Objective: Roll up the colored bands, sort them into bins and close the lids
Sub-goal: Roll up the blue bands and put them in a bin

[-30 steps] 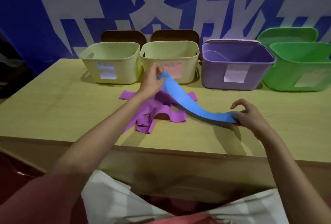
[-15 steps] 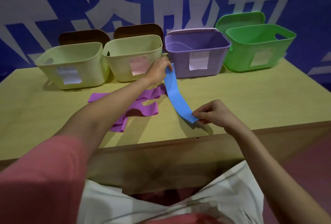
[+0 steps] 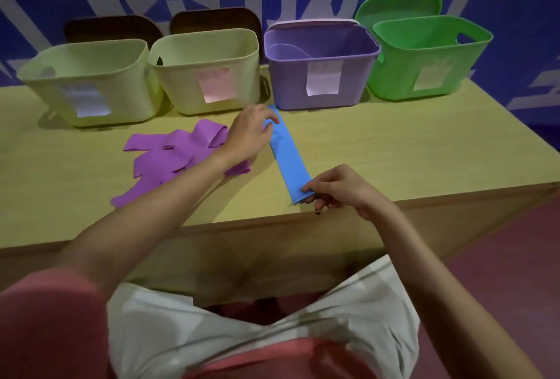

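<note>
Starting nearest the camera: pink sleeve (image 3: 45,327) at lower left, pale cloth across the lap, two bare forearms reaching over the table edge.

Right hand (image 3: 339,189): fingers curled, pinching the near end of the blue band (image 3: 288,154) just inside the front edge of the table (image 3: 409,148).

Blue band: laid flat on the tabletop, stretched as a straight strip running away from the body and slightly leftward, near end under the right fingertips, far end almost touching the foot of the purple bin (image 3: 318,75).

Left hand (image 3: 250,133): set at the far end of the strip, fingers bent over its left edge, thumb and forefinger appearing to nip the material; exact grip partly hidden by the back of the hand.

Purple bands (image 3: 172,160): loose, tangled heap lying flat to the left of the blue strip, partly under the left wrist and forearm, unrolled.

Far row, left to right, all open-topped, each with a paper label on its front wall: pale yellow bin (image 3: 88,75); second pale yellow bin (image 3: 209,72), touching or nearly touching the first; purple bin; green bin (image 3: 424,57).

Behind the bins: two brown lids (image 3: 212,19) standing upright behind the yellow pair, purple lid edge behind the purple one, green lid (image 3: 397,7) leaning behind the green one.

Backdrop: blue wall with large white characters.
</note>
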Available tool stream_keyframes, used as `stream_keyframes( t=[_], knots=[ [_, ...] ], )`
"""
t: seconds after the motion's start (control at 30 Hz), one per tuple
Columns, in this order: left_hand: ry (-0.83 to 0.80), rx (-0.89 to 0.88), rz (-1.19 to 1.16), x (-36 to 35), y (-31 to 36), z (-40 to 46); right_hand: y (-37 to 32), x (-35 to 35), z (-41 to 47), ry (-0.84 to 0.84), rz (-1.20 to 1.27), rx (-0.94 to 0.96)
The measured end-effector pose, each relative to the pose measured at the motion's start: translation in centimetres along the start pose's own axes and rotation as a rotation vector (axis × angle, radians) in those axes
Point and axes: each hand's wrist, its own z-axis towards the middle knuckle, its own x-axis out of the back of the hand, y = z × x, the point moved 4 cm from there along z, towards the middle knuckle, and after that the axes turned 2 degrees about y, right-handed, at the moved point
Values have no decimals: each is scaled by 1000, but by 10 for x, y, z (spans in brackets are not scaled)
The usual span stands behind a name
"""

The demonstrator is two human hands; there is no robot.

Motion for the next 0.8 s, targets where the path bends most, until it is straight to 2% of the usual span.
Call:
stream_keyframes(
  t=[0.27,0.4,0.57,0.63,0.73,0.8],
  knots=[
    [-40,-218,-189,17,59,-108,14,0,0,71,118,-30],
    [-134,-231,-196,4,66,-121,15,-3,1,76,151,-22],
    [-134,-251,-130,-3,74,-118,15,-3,3,83,154,-8],
    [-119,-257,-98,-4,76,-117,16,1,1,150,72,88],
    [-85,-257,-62,-2,78,-119,8,12,-8,349,-250,458],
    [-59,-262,-37,-1,80,-122,8,9,-13,283,-335,635]
  ],
)
